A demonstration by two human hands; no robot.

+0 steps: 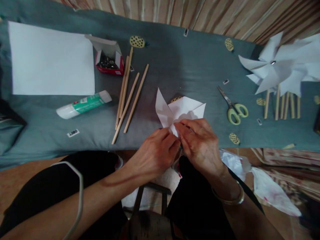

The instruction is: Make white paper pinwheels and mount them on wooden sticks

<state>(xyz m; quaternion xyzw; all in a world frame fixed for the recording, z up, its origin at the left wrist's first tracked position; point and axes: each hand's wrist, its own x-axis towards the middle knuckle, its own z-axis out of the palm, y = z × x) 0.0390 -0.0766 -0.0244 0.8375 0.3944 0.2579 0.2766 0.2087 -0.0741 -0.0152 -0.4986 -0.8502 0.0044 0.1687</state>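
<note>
Near the front edge of the cloth, a white paper pinwheel point(186, 108) lies between my hands, some of its blades bent toward the middle. My left hand point(160, 150) is closed on its near left side, fingers curled in. From the right, my right hand point(200, 141) pinches the paper close to its centre. The fingers of both hands meet there and hide the centre and the near blades. Left of the pinwheel lie several wooden sticks point(136, 98), and to its right is a pair of scissors point(233, 108) with green handles.
White paper sheets point(52, 63) lie at the far left, beside an open red box point(109, 63) of small dark metal pieces. A glue tube point(83, 104) rests in front of them. Finished pinwheels point(280, 65) on sticks are heaped at the right. Plastic bags point(272, 188) lie below the table.
</note>
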